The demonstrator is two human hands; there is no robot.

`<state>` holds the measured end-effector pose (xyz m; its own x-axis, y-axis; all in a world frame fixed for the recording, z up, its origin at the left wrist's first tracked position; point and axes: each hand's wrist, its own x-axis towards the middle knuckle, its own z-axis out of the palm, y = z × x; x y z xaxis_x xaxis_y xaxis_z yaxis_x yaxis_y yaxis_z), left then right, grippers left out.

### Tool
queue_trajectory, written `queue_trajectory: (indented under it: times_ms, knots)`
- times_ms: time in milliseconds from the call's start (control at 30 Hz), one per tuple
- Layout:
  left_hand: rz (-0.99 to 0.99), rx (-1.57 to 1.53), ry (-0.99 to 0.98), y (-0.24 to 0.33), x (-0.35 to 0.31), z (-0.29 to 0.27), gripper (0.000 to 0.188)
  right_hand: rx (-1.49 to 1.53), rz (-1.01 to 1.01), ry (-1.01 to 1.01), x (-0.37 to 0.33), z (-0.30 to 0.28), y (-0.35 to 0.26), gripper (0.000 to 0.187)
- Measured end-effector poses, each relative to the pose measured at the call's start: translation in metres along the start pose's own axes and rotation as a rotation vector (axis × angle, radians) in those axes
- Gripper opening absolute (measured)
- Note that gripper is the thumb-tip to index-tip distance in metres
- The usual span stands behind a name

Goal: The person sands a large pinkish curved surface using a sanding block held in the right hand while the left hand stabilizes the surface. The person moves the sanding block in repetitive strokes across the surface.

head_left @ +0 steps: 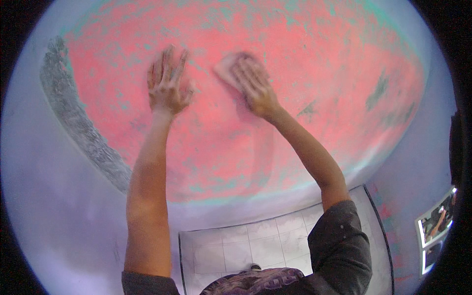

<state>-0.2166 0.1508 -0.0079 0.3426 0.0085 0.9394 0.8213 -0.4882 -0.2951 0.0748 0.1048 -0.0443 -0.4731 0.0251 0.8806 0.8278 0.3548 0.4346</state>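
My left hand (169, 86) rests against the wall (206, 147) with its fingers spread, holding nothing. Pale dust coats its back and fingers. To the right of it, my right hand (253, 83) presses a folded pale sheet, apparently sandpaper (226, 71), against the same wall. One corner of the sheet sticks out left of the fingers, which are blurred by motion. The wall under both hands is patchy pink and turquoise.
A rough grey strip (81, 128) curves down the wall's left side. Below lies a floor of pale tiles (236, 246) with a dark border. At the far right hang framed pictures (436, 219) on a bluish wall (408, 177).
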Motion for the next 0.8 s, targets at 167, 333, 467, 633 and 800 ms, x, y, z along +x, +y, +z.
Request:
queue_trajectory:
  times_ms: [167,333,467,633,800]
  knots:
    - [0.014,-0.013,0.036,0.001,-0.001,-0.001,0.077,0.000,-0.098,-0.152,-0.017,-0.031,0.047,0.066]
    - [0.020,-0.010,0.026,0.001,0.002,-0.002,0.078,-0.235,0.514,0.355,-0.004,-0.022,0.049,0.058]
    - [0.030,-0.009,0.030,0.000,0.001,0.002,0.079,0.030,0.226,0.027,-0.023,0.016,-0.024,0.059]
    - [0.029,0.001,0.025,0.006,0.007,-0.008,0.080,0.065,-0.171,-0.270,-0.027,-0.034,0.030,0.061]
    - [0.024,-0.024,0.018,0.018,0.015,-0.008,0.080,-0.181,0.589,0.471,0.000,-0.050,0.067,0.048]
